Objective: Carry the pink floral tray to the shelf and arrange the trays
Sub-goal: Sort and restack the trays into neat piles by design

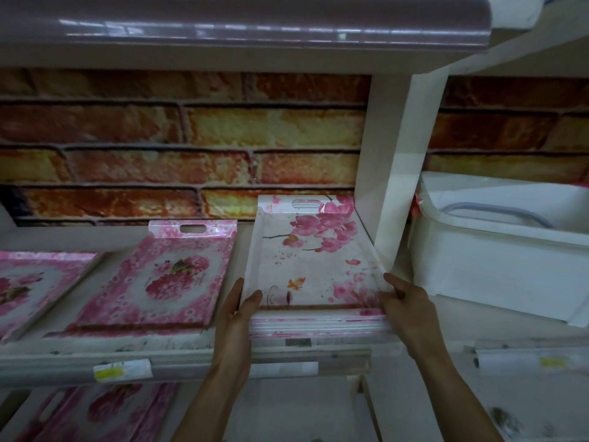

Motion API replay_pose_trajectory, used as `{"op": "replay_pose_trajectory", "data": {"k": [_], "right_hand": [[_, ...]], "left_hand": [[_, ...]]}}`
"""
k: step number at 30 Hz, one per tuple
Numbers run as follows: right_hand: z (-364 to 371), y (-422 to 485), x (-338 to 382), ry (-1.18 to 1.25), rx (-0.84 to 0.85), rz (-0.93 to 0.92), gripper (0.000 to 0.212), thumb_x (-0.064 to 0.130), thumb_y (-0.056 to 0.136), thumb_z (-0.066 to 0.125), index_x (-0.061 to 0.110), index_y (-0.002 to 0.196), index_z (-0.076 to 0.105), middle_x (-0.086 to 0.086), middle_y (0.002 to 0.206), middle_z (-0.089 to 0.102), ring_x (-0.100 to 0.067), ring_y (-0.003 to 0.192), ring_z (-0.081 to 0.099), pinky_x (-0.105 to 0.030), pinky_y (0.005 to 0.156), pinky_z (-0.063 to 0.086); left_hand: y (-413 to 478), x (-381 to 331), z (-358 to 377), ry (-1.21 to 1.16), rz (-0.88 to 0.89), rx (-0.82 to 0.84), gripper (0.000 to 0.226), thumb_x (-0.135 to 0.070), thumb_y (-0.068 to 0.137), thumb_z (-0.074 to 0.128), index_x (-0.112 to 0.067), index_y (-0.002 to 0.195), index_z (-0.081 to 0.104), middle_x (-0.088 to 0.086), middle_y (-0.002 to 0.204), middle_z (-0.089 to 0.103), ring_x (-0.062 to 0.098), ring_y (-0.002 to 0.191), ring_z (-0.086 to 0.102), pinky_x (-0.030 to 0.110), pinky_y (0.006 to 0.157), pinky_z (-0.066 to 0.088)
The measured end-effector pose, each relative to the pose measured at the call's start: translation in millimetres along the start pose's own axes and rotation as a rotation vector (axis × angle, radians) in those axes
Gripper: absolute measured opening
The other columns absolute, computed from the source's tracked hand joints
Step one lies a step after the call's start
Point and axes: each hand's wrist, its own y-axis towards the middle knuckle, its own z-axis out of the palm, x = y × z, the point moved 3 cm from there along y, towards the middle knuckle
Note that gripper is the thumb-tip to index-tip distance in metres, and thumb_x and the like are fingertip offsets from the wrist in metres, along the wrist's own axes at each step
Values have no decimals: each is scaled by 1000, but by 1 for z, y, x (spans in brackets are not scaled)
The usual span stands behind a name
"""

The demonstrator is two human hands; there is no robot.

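A white tray with pink orchid flowers (306,260) lies on top of a stack of like trays (318,323) at the right end of the white shelf (178,349). My left hand (237,317) grips its near left corner, thumb on the inside. Its near right corner is held by my right hand (406,306), close to the shelf's upright post (404,161). Left of it lies a pink floral tray with a rose centre (159,279), and another pink tray (35,282) shows at the far left.
A brick-pattern wall (178,145) backs the shelf. A white plastic bin (503,247) stands in the bay to the right of the post. More pink trays (102,413) lie on the shelf below. Another shelf board (223,55) hangs overhead.
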Motion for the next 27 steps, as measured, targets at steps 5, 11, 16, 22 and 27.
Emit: {"op": "replay_pose_trajectory", "data": {"k": [5,11,16,22,27], "right_hand": [[1,2,2,25,-4,0,49,17,89,55,24,138,54,-11,122,66,-27,106,61,-34,98,45],[3,3,6,20,-13,-9,48,17,89,54,24,136,56,-11,124,66,-30,108,61,-36,98,46],[2,0,6,4,-1,-31,44,19,89,55,23,134,59,-9,127,64,-30,114,59,-36,101,43],[-2,-6,20,-178,-43,-187,36,23,94,56,16,128,63,-13,132,61,-30,117,59,-33,101,43],[13,-12,50,-191,29,-347,33,28,96,52,27,126,63,5,131,61,-14,111,60,-26,95,45]], "left_hand": [[3,-2,2,10,-3,4,59,-21,87,70,-26,143,52,-7,143,54,13,130,51,42,117,33],[5,-7,5,41,-30,39,63,-25,87,70,-27,146,47,-8,140,57,12,125,54,41,115,35],[2,-13,5,121,-35,44,61,-26,91,66,-26,148,44,-9,145,51,10,127,50,33,113,32],[-3,-30,2,264,-26,42,61,-45,92,62,-32,148,43,-11,152,41,12,138,37,33,109,26],[-5,-52,-1,306,11,38,57,-51,89,64,-34,142,48,-12,144,47,15,134,44,32,106,33]]}}
